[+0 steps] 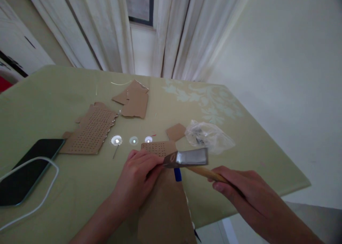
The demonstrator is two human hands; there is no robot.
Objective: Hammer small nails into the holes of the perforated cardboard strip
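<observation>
My right hand [240, 190] is closed around the wooden handle of a hammer [189, 158], whose metal head hovers just above a perforated piece of cardboard [160, 148]. My left hand [139, 174] rests on a larger cardboard sheet [165, 208], its fingers pinched together right beside the hammer head; what they pinch is too small to name. A blue object [177, 174] peeks out under the hammer.
A perforated cardboard panel [92, 130], torn cardboard scraps [133, 99], three shiny round discs [117, 140], a clear plastic bag [208, 137], and a dark phone [25, 171] with a white cable [40, 201] lie on the green tablecloth [253, 154]. Curtains hang behind.
</observation>
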